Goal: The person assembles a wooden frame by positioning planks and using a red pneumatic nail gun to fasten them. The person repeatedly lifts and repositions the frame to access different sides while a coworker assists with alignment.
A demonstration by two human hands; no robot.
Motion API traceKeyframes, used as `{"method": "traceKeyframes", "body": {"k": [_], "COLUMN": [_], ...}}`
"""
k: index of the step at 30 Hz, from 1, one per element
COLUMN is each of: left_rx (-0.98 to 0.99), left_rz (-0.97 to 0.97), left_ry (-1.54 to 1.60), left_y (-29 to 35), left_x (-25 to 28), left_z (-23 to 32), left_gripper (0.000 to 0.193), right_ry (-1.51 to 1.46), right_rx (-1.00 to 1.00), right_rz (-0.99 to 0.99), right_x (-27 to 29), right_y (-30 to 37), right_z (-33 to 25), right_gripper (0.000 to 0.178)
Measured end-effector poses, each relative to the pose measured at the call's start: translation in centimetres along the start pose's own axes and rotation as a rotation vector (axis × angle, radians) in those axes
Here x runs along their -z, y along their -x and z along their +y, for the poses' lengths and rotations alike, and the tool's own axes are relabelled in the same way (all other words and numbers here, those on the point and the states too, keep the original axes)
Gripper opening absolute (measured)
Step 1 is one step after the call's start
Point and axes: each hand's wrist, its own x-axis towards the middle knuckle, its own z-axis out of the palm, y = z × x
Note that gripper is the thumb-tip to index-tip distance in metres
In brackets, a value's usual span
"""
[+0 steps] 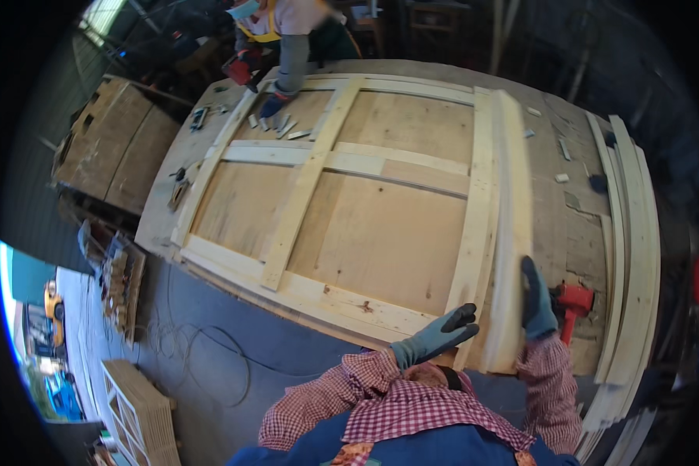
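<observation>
A long pale wooden plank (511,225), slightly blurred, lies along the right side of a wooden frame panel (318,163) on the workbench. My right hand (539,304), in a blue-grey glove with dark fingers, rests against the plank's right edge near its close end, fingers stretched out. Left of that same end, my left hand (436,337) is held over the panel's near right corner. Its gloved fingers point right and grip nothing. The panel has pale slats laid crosswise over plywood sheets. Just right of my right hand sits a red nail gun (575,298).
Long strips (633,256) are stacked at the bench's right. Across the bench a co-worker's gloved hand (276,103) is by small wood blocks (287,126), near a red tool (242,70). Left stand a large box (116,147) and stacked frames (141,412). A hose (245,373) coils on the floor.
</observation>
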Motion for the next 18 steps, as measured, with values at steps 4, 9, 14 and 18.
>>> {"method": "traceKeyframes", "body": {"k": [4, 9, 14, 18], "left_rx": [0.266, 0.342, 0.283, 0.081], "left_rz": [-0.089, -0.007, -0.059, 0.164], "left_ry": [0.701, 1.098, 1.097, 0.312], "left_y": [2.9, 6.4, 9.5, 11.1], "left_x": [-0.8, 5.0, 9.4, 12.8], "left_z": [0.8, -1.3, -1.3, -0.6], "left_gripper": [0.065, 0.071, 0.065, 0.057], "right_ry": [0.011, 0.235, 0.131, 0.044], "right_rx": [-0.283, -0.194, -0.272, -0.179], "right_rz": [-0.183, 0.105, -0.013, 0.162], "right_x": [-12.2, -14.3, -15.8, -17.7], "right_y": [1.8, -0.4, -0.6, -0.5], "right_z": [3.9, 12.0, 13.7, 13.9], "right_gripper": [0.046, 0.058, 0.045, 0.036]}}
